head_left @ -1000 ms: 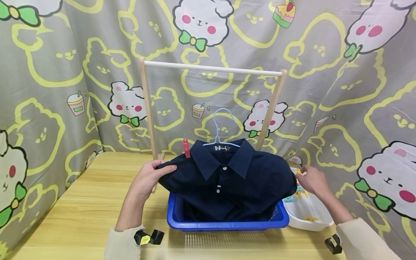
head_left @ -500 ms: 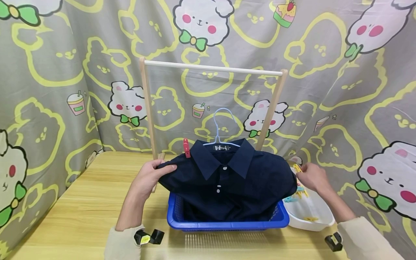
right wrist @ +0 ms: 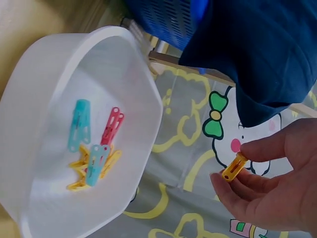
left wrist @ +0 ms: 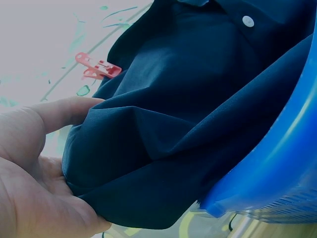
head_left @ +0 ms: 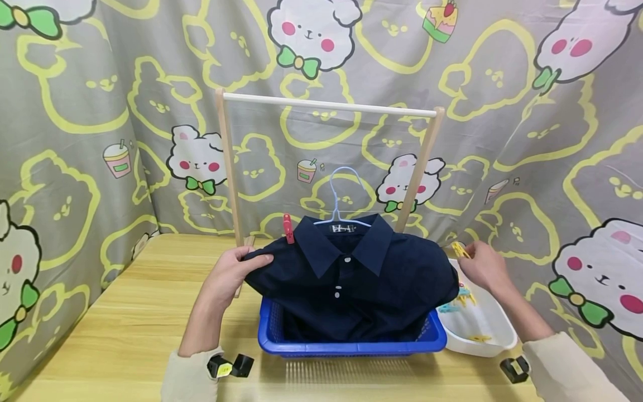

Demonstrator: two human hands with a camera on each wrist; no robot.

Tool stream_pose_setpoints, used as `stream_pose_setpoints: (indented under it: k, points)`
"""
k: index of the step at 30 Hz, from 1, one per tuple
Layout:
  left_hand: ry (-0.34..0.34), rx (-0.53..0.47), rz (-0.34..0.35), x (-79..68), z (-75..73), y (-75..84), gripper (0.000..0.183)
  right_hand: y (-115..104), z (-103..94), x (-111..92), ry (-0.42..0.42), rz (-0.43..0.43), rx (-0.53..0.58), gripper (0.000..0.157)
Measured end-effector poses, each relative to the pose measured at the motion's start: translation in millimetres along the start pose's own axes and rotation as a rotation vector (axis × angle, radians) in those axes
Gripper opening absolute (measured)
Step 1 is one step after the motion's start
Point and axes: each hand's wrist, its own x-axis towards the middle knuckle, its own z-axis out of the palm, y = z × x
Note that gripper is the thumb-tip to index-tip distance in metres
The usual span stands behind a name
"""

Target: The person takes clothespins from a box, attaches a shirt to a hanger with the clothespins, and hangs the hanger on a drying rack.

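Note:
A navy button-up shirt (head_left: 346,296) is on a light blue wire hanger (head_left: 336,195), its lower part inside the blue basket (head_left: 351,350). On the left shoulder, beside the collar, a red clothespin (head_left: 288,230) is clipped. My left hand (head_left: 228,276) holds the shirt's left sleeve end, thumb on top of the cloth and fingers beneath, as the left wrist view also shows. To the right of the shirt, above a white basin (right wrist: 44,94), my right hand (head_left: 483,267) pinches a yellow clothespin (right wrist: 235,166) between thumb and fingertips. That clothespin is apart from the shirt.
Several turquoise, yellow and red clothespins (right wrist: 94,166) lie in the white basin. Behind the basket stands a rack with wooden posts (head_left: 231,167) and a white crossbar (head_left: 326,104). A patterned curtain (head_left: 166,50) surrounds the wooden table (head_left: 140,301).
My right hand has risen slightly from the basin with the yellow clothespin and turned it between the fingers. The left hand, shirt and red clothespin have stayed put.

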Motion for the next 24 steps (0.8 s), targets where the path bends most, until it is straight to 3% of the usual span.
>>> stream_pose_setpoints:
  k: [11,16,24]
  points:
    - [0.009,0.023,-0.004,0.7,0.3,1.2,0.038,-9,-8.2,4,0.013,-0.025,0.016,0.028]
    - [0.006,0.016,0.0,0.7,0.5,1.1,0.038,-11,-8.2,4,0.068,-0.042,0.026,0.025]
    - [0.001,-0.001,-0.003,1.3,1.0,-0.1,0.037,-18,-11.1,4,0.069,-0.002,0.065,0.027]
